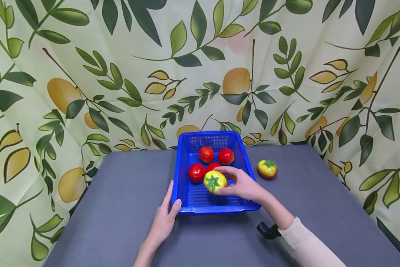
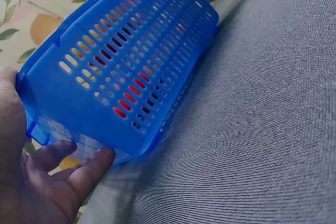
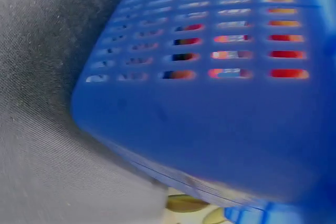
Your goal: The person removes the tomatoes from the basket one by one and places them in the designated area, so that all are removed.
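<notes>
My right hand (image 1: 241, 183) pinches a yellow tomato (image 1: 215, 181) with a green star-shaped calyx, over the inside of the blue basket (image 1: 216, 210). Several red tomatoes (image 1: 196, 173) lie in the basket, one of them partly hidden behind the held one. At the basket's front left corner my left hand (image 1: 164, 218) grips the rim, thumb on top. The left wrist view shows that hand's fingers (image 2: 92, 174) against the outside of the slotted wall. Only the basket's outer wall (image 3: 189, 124) fills the right wrist view; the right hand is out of sight there.
Another tomato (image 1: 267, 169), yellow above and red below, sits on the grey table (image 1: 136, 193) right of the basket. A leaf-patterned cloth (image 1: 193, 74) hangs behind the table. A black mount (image 1: 268, 230) is at the right wrist.
</notes>
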Demonstrator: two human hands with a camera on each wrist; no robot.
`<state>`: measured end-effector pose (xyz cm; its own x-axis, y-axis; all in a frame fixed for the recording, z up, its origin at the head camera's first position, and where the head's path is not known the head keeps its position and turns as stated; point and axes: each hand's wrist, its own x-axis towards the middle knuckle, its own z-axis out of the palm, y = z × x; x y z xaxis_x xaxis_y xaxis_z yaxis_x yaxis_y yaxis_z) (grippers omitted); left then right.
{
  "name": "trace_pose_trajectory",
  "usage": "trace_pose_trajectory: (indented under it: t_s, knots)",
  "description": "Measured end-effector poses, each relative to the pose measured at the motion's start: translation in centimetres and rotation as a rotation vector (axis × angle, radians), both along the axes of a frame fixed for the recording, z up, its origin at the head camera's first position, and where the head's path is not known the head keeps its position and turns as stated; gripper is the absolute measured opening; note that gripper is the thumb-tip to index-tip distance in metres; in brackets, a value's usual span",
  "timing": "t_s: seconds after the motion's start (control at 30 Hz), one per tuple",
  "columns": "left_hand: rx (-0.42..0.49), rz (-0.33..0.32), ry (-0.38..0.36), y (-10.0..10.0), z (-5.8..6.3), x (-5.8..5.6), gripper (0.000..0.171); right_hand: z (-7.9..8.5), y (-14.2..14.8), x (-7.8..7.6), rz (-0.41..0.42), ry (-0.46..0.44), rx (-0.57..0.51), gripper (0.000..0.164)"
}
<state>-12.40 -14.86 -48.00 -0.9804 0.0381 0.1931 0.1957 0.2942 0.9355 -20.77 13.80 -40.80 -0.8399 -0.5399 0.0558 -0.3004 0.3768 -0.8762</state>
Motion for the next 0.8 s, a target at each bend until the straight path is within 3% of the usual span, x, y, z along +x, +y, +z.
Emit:
trace_pose_trajectory:
  t_s: [0.4, 0.53, 0.8]
  knots:
    - [-0.015, 0.006, -0.004, -0.3, 0.3, -0.1, 0.067, 3.6, 4.1, 1.0, -0.157, 0.069, -0.192, 0.071]
    - [-0.023, 0.005, -0.018, -0.1, 0.3, -0.1, 0.067, 3.5, 5.8, 1.8, -0.218, 0.077, -0.207, 0.07]
    - [-0.035, 0.003, 0.001, -0.2, 0.0, -0.1, 0.067, 1.6, 8.5, 3.1, -0.302, 0.033, -0.192, 0.062]
